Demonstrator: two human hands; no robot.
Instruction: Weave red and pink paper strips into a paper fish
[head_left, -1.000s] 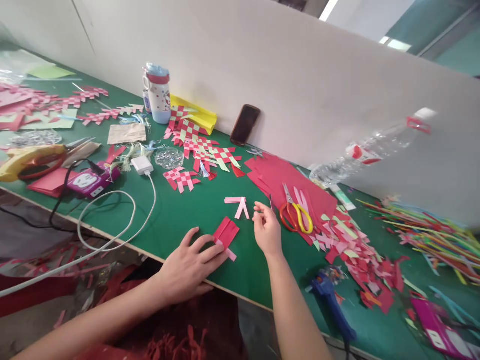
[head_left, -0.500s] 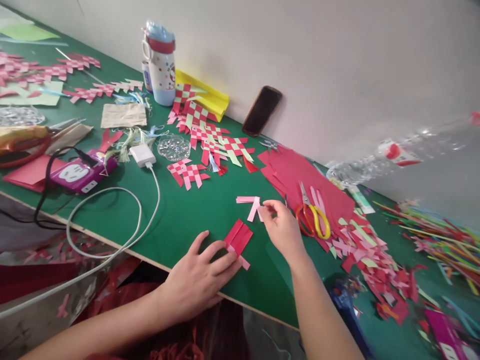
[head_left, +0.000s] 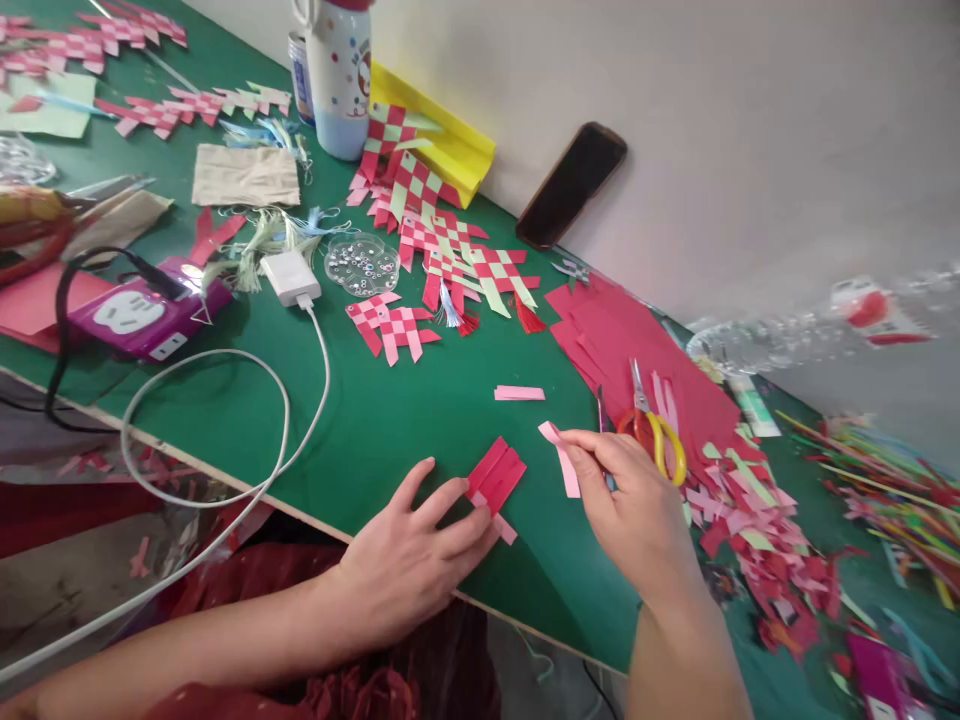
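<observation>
My left hand (head_left: 424,555) lies palm down near the table's front edge with its fingers spread. Some of its fingertips press on a red paper piece (head_left: 498,474) that is slit into strips, with a pink strip (head_left: 504,530) crossing its lower end. My right hand (head_left: 630,495), to the right of it, is closed in a pinch on a pink paper strip (head_left: 568,470), which hangs above the green table. Beyond the red piece lies a small stack of pink strips (head_left: 519,393). Scissors (head_left: 660,435) with red and yellow handles rest just past my right hand.
Woven paper fish (head_left: 405,328) and a clear bead dish (head_left: 361,265) lie farther back. Red paper sheets (head_left: 645,350) and paper scraps (head_left: 765,520) spread to the right. A white cable (head_left: 281,420) loops at left. A phone (head_left: 571,185) leans on the wall.
My right hand has lifted a pink strip away from the other pink strips and drawn it right and nearer. My left hand stays on the red piece. The view has shifted slightly.
</observation>
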